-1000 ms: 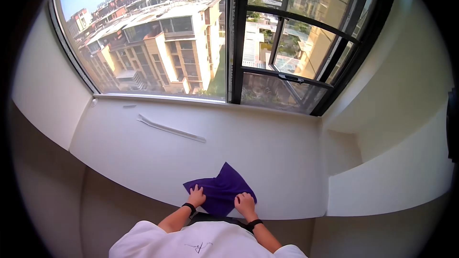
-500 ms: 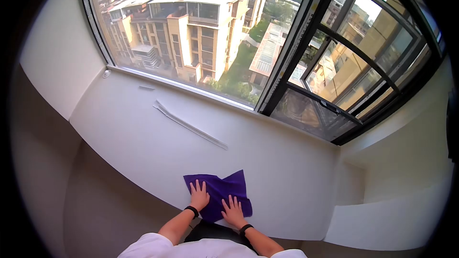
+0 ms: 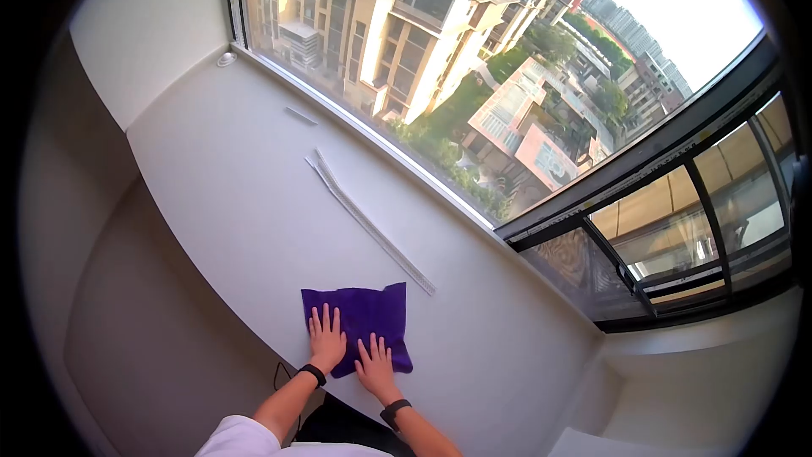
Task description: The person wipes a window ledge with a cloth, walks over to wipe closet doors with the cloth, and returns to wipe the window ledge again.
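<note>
Cloth (image 3: 364, 309) — seemingly flat — under left hand (image 3: 327, 344), right hand (image 3: 377, 371).

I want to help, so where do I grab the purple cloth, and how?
Best pinch the purple cloth by its far right corner, probably coming from the right: that corner makes a free point, while the left hand and right hand lie flat elsewhere.

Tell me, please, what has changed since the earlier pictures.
The purple cloth has been spread flatter. The right hand, curled at first, has opened flat on it. The camera view has turned. The left hand is still on the cloth; the long pale trim still lies on the ledge.
</note>
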The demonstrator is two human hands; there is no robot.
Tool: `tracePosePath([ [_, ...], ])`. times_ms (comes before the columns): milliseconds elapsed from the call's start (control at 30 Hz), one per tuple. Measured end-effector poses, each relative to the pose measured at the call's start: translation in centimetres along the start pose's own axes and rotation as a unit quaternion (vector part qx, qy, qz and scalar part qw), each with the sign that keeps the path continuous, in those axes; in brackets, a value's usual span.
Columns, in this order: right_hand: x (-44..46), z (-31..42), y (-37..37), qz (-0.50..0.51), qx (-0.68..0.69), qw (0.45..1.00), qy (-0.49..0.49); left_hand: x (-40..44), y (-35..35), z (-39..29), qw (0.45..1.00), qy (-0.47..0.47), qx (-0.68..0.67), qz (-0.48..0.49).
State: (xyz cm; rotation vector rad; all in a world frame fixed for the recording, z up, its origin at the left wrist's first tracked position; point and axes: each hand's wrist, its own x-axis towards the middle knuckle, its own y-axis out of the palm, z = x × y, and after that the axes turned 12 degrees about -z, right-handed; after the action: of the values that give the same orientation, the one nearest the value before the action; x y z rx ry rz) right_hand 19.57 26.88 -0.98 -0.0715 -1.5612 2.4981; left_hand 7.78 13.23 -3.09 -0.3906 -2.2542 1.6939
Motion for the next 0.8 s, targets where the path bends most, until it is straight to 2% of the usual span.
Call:
tracePosePath([
  [133, -7.3, -0.7, -2.6, 0.079, 0.027, 0.995, -0.052, -11.1, -1.5, 0.0, 0.994, 0.033, -0.048, 0.089],
  [233, -10.0, -2.9, -5.7, 0.120, 0.003, 0.993, -0.025, -11.7, -2.7, -0.4, 0.988, 0.033, -0.068, 0.134],
  [333, -8.5, -4.6, -7.2, 0.116, -0.035, 0.992, 0.024, -6.8, -2.1, -0.3, 0.988, 0.050, -0.099, 0.111],
  [467, -1.5, -4.8, -5.1, 0.016, -0.026, 0.999, 0.044, 3.0, -1.3, -0.7, 0.990, 0.066, -0.099, 0.075],
  [600, 4.1, -2.7, -1.9, -0.021, -0.034, 0.998, 0.049, 9.2, -0.1, -1.0, 0.997, -0.002, -0.074, 0.029],
  [700, 3.1, -1.7, -1.4, 0.006, -0.005, 1.000, 0.007, 7.8, 0.5, -1.8, 0.998, -0.017, -0.056, 0.005],
  [800, -2.8, -3.2, -2.0, 0.043, 0.034, 0.997, -0.052, 1.1, 1.4, -3.2, 0.999, 0.014, -0.042, -0.003],
])
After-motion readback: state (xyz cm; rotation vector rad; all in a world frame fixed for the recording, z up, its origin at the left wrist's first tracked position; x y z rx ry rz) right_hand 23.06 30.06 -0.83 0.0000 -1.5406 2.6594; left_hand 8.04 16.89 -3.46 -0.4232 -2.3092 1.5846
